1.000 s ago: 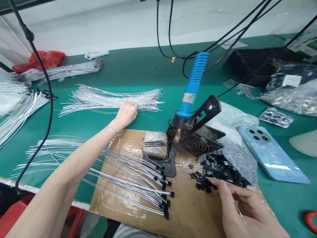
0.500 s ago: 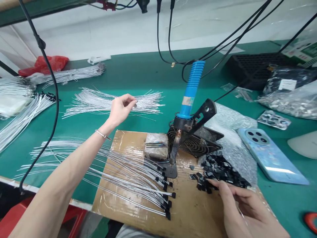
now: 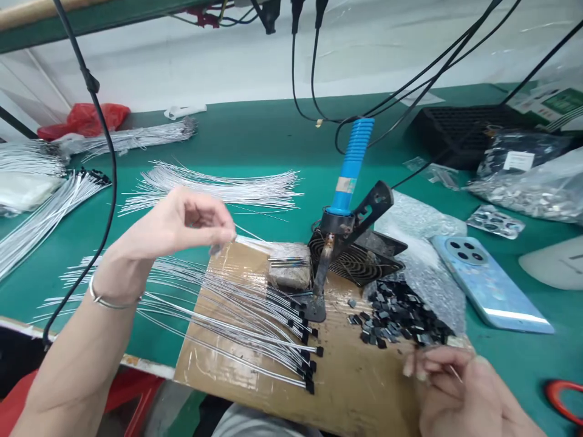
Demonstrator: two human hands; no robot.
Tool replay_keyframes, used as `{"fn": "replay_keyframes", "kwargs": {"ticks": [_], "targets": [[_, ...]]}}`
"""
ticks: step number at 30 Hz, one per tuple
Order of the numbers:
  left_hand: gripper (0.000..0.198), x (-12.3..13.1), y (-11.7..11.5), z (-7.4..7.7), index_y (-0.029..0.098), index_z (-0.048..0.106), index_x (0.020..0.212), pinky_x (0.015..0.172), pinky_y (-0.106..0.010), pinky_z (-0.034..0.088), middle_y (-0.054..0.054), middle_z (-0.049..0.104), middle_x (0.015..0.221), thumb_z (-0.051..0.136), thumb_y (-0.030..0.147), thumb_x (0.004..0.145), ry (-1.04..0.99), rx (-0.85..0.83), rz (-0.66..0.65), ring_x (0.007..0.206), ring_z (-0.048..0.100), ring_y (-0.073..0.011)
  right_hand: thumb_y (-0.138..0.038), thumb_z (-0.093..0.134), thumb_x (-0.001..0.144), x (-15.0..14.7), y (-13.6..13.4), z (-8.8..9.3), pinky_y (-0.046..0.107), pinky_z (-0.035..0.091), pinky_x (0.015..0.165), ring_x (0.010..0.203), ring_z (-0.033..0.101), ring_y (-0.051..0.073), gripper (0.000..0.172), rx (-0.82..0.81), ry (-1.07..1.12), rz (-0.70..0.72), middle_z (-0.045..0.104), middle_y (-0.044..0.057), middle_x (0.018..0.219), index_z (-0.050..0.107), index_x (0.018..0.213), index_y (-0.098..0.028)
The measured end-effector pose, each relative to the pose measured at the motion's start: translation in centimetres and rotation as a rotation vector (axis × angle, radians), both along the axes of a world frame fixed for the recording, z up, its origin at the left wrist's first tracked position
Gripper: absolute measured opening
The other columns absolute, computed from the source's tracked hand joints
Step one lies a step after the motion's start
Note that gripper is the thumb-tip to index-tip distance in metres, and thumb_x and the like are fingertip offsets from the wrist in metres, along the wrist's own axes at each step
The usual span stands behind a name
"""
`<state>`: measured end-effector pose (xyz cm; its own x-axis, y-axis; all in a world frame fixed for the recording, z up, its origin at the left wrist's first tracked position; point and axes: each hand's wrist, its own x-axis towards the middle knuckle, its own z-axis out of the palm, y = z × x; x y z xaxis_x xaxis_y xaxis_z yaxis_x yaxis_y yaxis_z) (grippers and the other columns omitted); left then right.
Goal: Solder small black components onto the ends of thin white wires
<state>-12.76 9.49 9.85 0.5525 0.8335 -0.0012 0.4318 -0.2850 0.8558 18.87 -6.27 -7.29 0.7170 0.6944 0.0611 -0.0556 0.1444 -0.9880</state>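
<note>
My left hand (image 3: 182,221) is closed in a pinch on a thin white wire (image 3: 250,242), whose blurred end points right over the cardboard. Behind it lies a bundle of loose white wires (image 3: 255,189). My right hand (image 3: 464,388) is closed at the cardboard's right edge, beside a pile of small black pieces (image 3: 405,312). A thin light strand shows between its fingers, but what they grip is unclear. White wires with black ends (image 3: 255,328) are fanned out on the cardboard (image 3: 355,388). A blue-handled soldering iron (image 3: 353,167) rests in its stand above a grey block (image 3: 289,276).
A black fan (image 3: 350,258) sits behind the iron. To the right are bubble wrap (image 3: 439,282), a blue phone (image 3: 492,282) and red-handled scissors (image 3: 562,400). A black cable (image 3: 109,164) hangs at the left. More wire bundles (image 3: 45,218) lie at far left.
My left hand has come from the loose wire bundle toward me, drawing a white wire with it. My right hand has moved from the black pieces down and to the right.
</note>
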Motion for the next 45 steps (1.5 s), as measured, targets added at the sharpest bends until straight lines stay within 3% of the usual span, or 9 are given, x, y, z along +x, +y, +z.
{"fn": "replay_keyframes", "kwargs": {"ticks": [3,8,14,23,29,33,37,42,45], "targets": [[0.010,-0.6,-1.6,-2.2,0.019,0.076,0.073,0.048,-0.023,0.047,-0.001,0.068,0.058,0.078,0.025,0.081,-0.063,-0.272,-0.063,0.049,0.059,-0.0127,-0.051,0.068,0.086,-1.4,-0.9,0.8,0.028,0.041,0.046,0.052,0.053,0.015,0.037,0.014,0.024,0.227,0.057,0.000,0.060,0.068,0.068,-0.019],[0.010,1.1,-3.9,-7.1,0.017,0.075,0.073,0.053,-0.023,0.046,-0.001,0.067,0.061,0.078,0.025,0.078,-0.143,-0.390,0.015,0.052,0.056,-0.0113,-0.045,0.058,0.096,-4.4,-1.9,3.1,0.028,0.039,0.054,0.059,0.053,0.016,0.034,-0.122,-0.015,0.598,0.057,0.002,0.066,0.069,0.076,-0.019],[0.015,2.6,-7.0,-8.2,0.014,0.072,0.073,0.053,-0.021,0.041,-0.001,0.065,0.063,0.074,0.025,0.082,-0.099,-0.438,-0.017,0.055,0.052,-0.0098,-0.048,0.053,0.098,-5.9,-1.5,3.7,0.026,0.037,0.052,0.057,0.049,0.013,0.034,-0.141,-0.061,0.937,0.057,0.000,0.071,0.067,0.084,-0.019],[0.021,2.7,-8.8,-7.9,0.014,0.071,0.076,0.055,-0.024,0.038,-0.002,0.063,0.064,0.069,0.032,0.087,0.061,-0.421,-0.049,0.058,0.050,-0.0123,-0.027,0.062,0.096,-6.2,-1.3,3.4,0.024,0.034,0.049,0.055,0.047,0.010,0.024,-0.102,-0.233,0.822,0.055,-0.002,0.066,0.061,0.073,-0.020],[0.024,5.2,-12.0,-7.9,0.025,0.071,0.106,0.057,-0.027,0.038,-0.001,0.069,0.077,0.057,0.043,0.096,0.244,-0.308,-0.018,0.062,0.053,-0.0149,-0.024,0.060,0.096,-6.3,-1.7,3.4,0.025,0.034,0.054,0.060,0.047,0.011,0.024,-0.075,-0.259,0.826,0.051,-0.002,0.067,0.059,0.073,-0.020],[0.022,7.2,-13.6,-8.9,0.025,0.070,0.094,0.065,-0.028,0.041,-0.002,0.065,0.077,0.052,0.036,0.099,0.213,-0.232,0.037,0.078,0.057,-0.0186,-0.020,0.060,0.095,-6.1,-1.9,2.9,0.025,0.033,0.054,0.059,0.046,0.012,0.022,-0.058,-0.303,0.812,0.050,-0.003,0.066,0.059,0.074,-0.020],[0.021,7.6,-13.6,-9.9,0.021,0.068,0.087,0.064,-0.028,0.042,-0.002,0.063,0.079,0.057,0.038,0.096,0.082,-0.388,0.091,0.074,0.055,-0.0170,-0.012,0.061,0.093,-5.9,-2.1,2.3,0.025,0.035,0.055,0.061,0.048,0.012,0.018,0.050,-0.392,0.771,0.052,-0.002,0.068,0.061,0.077,-0.020],[0.025,7.4,-12.8,-9.9,0.018,0.064,0.077,0.056,-0.025,0.035,0.000,0.058,0.068,0.060,0.036,0.094,-0.101,-0.499,0.207,0.063,0.048,-0.0127,-0.021,0.062,0.096,-4.8,-1.6,2.3,0.022,0.031,0.046,0.052,0.040,0.009,0.027,-0.003,0.058,0.397,0.043,-0.005,0.060,0.058,0.069,-0.019],[0.026,7.5,-12.5,-9.7,0.017,0.064,0.075,0.053,-0.025,0.032,0.001,0.055,0.065,0.062,0.035,0.093,-0.123,-0.509,0.221,0.059,0.044,-0.0118,-0.039,0.054,0.099,-3.9,-1.4,2.2,0.023,0.045,0.042,0.053,0.054,0.012,0.032,-0.018,0.323,0.457,0.057,0.000,0.069,0.071,0.080,-0.019]]}}
